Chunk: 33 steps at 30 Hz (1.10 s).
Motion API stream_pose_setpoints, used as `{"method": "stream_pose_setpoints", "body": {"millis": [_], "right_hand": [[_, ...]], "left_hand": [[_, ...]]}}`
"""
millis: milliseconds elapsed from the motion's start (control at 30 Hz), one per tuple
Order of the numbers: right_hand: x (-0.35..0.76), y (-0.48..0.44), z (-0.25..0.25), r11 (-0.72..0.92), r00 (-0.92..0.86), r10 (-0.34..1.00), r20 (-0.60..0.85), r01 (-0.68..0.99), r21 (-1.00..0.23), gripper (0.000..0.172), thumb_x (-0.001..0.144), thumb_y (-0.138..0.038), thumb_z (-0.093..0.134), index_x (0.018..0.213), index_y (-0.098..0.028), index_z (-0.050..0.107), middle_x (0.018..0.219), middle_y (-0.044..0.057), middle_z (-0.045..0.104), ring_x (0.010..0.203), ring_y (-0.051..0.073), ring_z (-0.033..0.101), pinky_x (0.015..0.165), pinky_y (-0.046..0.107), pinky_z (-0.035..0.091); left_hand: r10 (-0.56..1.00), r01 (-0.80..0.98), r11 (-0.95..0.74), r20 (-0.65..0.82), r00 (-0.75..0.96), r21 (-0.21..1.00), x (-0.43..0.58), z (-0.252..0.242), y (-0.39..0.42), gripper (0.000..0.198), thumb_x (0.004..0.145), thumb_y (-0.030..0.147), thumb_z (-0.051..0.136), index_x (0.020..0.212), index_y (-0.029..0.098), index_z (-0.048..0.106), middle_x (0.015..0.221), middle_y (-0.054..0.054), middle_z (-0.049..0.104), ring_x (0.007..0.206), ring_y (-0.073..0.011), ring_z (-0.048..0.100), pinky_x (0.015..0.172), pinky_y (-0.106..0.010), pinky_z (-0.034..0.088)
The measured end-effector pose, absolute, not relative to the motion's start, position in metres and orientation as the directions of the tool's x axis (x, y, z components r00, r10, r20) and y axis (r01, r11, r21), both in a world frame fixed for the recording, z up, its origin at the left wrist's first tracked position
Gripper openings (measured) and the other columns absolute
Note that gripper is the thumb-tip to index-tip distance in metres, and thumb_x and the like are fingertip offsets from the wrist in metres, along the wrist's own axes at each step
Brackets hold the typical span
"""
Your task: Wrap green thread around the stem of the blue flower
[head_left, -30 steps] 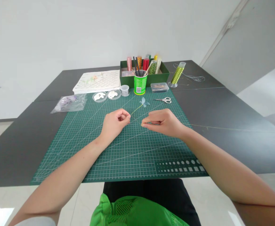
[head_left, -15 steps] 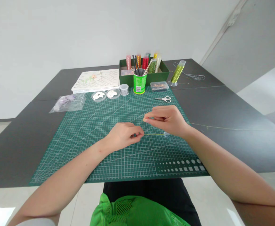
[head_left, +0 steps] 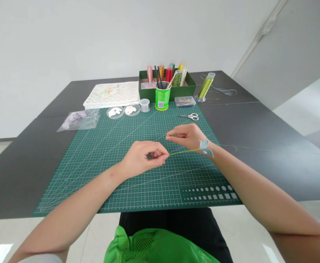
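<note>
My left hand (head_left: 146, 157) pinches the lower end of a thin yellow-green stem between thumb and fingertips. At the stem's other end is a small pale-blue flower (head_left: 204, 146), which appears in front of my right wrist. My right hand (head_left: 183, 134) is closed in a pinch above and right of the left fingertips, seemingly on a fine yellow-green thread (head_left: 247, 148). That thread trails out from behind the right wrist across the dark table; the stretch at the fingertips is too thin to make out. Both hands are over the green cutting mat (head_left: 149, 193).
Small scissors (head_left: 190, 116) lie beyond my right hand. Behind are a green can (head_left: 162, 99) of sticks, a clear box (head_left: 185, 101), a dark green box (head_left: 182, 89) of thread spools, and a yellow-green spool (head_left: 206, 87). Leftward are white-piece dishes (head_left: 115, 112) and a plastic bag (head_left: 79, 119).
The stem has swung upward, raising the blue flower from near the mat to in front of my right wrist. My right hand has shifted slightly left, and both hands stay pinched.
</note>
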State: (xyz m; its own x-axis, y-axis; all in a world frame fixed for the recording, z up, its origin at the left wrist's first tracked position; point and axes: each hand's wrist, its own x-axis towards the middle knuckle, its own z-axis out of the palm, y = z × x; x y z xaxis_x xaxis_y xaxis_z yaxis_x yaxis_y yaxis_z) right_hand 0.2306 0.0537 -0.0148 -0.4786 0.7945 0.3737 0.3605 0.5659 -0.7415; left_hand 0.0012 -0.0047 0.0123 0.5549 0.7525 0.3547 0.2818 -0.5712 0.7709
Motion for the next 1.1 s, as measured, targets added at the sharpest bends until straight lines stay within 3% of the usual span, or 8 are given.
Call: {"method": "stream_pose_setpoints", "body": {"millis": [100,233,300,467,800,933,1100], "right_hand": [[0.229,0.052,-0.019,0.537,-0.474,0.812,0.340,0.380,-0.753,0.026,0.090,-0.037,0.069,0.088,-0.014,0.081,0.065,0.002,0.065,0.050,0.007,0.037,0.049,0.023,0.029],[0.226,0.047,-0.017,0.560,-0.493,0.800,0.343,0.407,-0.721,0.024,0.092,-0.034,0.068,0.088,-0.014,0.081,0.056,-0.002,0.059,0.049,0.007,0.036,0.050,0.023,0.029],[0.225,0.045,-0.014,0.589,-0.504,0.782,0.367,0.404,-0.700,0.023,0.093,-0.031,0.068,0.087,-0.014,0.081,0.061,-0.001,0.064,0.050,0.008,0.042,0.052,0.023,0.033],[0.225,0.042,-0.010,0.678,-0.555,0.715,0.426,0.400,-0.617,0.019,0.095,-0.025,0.065,0.089,-0.016,0.080,0.075,0.004,0.075,0.064,0.012,0.063,0.061,0.024,0.043],[0.221,0.031,-0.001,0.820,-0.648,0.566,0.509,0.376,-0.432,0.023,0.101,-0.022,0.060,0.085,-0.016,0.076,0.068,0.000,0.069,0.057,0.009,0.056,0.057,0.021,0.040],[0.219,0.026,0.002,0.835,-0.662,0.541,0.519,0.350,-0.425,0.022,0.101,-0.021,0.059,0.086,-0.017,0.075,0.071,0.001,0.070,0.061,0.010,0.060,0.060,0.021,0.043],[0.218,0.019,0.008,0.851,-0.630,0.520,0.577,0.326,-0.411,0.021,0.101,-0.022,0.059,0.088,-0.018,0.075,0.068,-0.001,0.068,0.056,0.009,0.055,0.057,0.022,0.042]], "left_hand": [[0.839,0.284,-0.503,0.382,0.387,0.817,-0.001,0.014,-0.002,0.012,0.090,0.026,0.068,0.081,0.020,0.073,0.065,0.001,0.073,0.056,-0.0114,0.062,0.058,-0.022,0.049],[0.907,0.317,-0.421,0.392,0.156,0.849,-0.007,0.011,0.011,0.012,0.089,0.030,0.069,0.083,0.020,0.073,0.065,0.000,0.073,0.060,-0.0133,0.066,0.060,-0.023,0.050],[0.924,0.318,-0.383,0.366,0.113,0.868,-0.010,0.008,0.018,0.013,0.090,0.030,0.068,0.083,0.020,0.072,0.066,0.000,0.073,0.059,-0.0131,0.066,0.059,-0.023,0.049],[0.949,0.313,-0.314,0.303,0.083,0.896,-0.014,0.001,0.029,0.016,0.089,0.034,0.068,0.082,0.020,0.072,0.066,0.000,0.072,0.059,-0.0125,0.063,0.059,-0.023,0.047],[0.973,0.310,-0.229,0.216,0.074,0.923,-0.015,-0.009,0.037,0.019,0.086,0.036,0.069,0.080,0.019,0.072,0.065,-0.001,0.072,0.054,-0.0118,0.056,0.055,-0.023,0.041],[0.974,0.397,-0.226,0.205,0.095,0.889,-0.014,-0.010,0.036,0.017,0.085,0.034,0.068,0.079,0.018,0.072,0.064,0.000,0.072,0.051,-0.0117,0.055,0.053,-0.023,0.039],[0.963,0.533,-0.268,0.202,0.181,0.803,-0.009,-0.012,0.030,0.014,0.085,0.030,0.066,0.078,0.020,0.071,0.064,0.001,0.072,0.055,-0.0130,0.060,0.056,-0.023,0.041]]}}
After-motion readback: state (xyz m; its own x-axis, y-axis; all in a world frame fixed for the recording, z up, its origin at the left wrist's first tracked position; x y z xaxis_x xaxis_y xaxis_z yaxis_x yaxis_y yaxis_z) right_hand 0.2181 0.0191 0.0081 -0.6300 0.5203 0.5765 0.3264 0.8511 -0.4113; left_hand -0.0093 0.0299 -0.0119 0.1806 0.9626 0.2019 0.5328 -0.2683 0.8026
